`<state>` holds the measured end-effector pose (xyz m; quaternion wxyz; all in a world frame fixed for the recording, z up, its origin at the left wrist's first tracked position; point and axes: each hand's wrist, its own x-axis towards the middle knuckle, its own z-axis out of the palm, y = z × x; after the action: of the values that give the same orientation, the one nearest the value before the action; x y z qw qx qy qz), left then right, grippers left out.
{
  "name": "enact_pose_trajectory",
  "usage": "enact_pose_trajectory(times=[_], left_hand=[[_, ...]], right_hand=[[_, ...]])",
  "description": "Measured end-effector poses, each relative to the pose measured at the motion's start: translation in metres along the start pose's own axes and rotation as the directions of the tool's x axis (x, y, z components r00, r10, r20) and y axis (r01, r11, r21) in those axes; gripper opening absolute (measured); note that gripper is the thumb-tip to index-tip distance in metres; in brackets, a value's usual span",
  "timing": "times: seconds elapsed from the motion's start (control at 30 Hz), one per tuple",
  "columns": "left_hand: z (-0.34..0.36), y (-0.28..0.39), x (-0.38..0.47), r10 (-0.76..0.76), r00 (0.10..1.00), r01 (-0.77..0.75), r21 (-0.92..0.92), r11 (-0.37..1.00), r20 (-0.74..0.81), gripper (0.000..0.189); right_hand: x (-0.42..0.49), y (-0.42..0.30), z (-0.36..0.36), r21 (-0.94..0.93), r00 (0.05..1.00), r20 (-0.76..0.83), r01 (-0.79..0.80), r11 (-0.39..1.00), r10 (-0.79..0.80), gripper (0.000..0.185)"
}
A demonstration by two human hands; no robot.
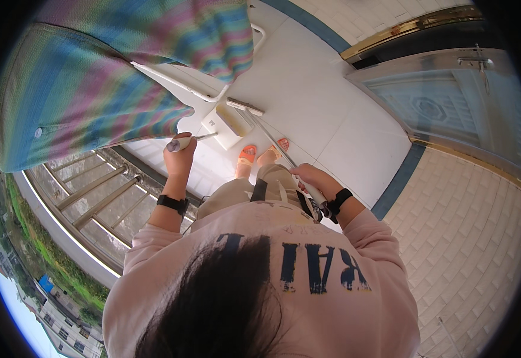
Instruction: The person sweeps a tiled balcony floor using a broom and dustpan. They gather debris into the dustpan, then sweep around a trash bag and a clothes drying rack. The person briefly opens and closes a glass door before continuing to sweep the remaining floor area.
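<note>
My left hand is closed around the pale grip of a long-handled dustpan. The pan is white, with a yellowish inner edge, and appears to stand on the tiled floor in front of my feet. My right hand grips the handle of a broom, a metal stick with a light grip running back past my wrist. The narrow broom head lies just beyond the dustpan's mouth; whether the two touch, I cannot tell. Both wrists wear black bands.
Striped cloth hangs over a white metal rack on the left. A metal railing runs along the left side, with greenery and buildings beyond. An open metal door stands at right, beside a tiled wall. Orange sandals are on my feet.
</note>
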<state>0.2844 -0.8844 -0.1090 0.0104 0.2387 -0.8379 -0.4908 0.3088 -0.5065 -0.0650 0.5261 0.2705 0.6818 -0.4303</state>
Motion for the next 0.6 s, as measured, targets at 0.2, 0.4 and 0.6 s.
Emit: enact_pose_trajectory(times=[0.2,0.4,0.6], left_hand=[[-0.002,-0.008,-0.002,-0.027,0.999,0.025,-0.09,0.996,-0.02,0.023],[-0.01,-0.013,-0.012,-0.037,0.999,0.035,-0.093,0.995,-0.02,0.021],[-0.014,-0.014,-0.014,-0.022,1.0,0.021,-0.076,0.997,-0.018,0.021]], right_hand=[[-0.06,0.024,-0.005,0.007,0.987,0.064,-0.146,0.989,0.145,0.036],[-0.09,0.028,-0.006,0.092,0.985,-0.063,-0.154,0.984,0.16,0.036],[-0.076,0.023,-0.017,0.262,0.991,0.001,-0.128,0.956,0.132,0.033]])
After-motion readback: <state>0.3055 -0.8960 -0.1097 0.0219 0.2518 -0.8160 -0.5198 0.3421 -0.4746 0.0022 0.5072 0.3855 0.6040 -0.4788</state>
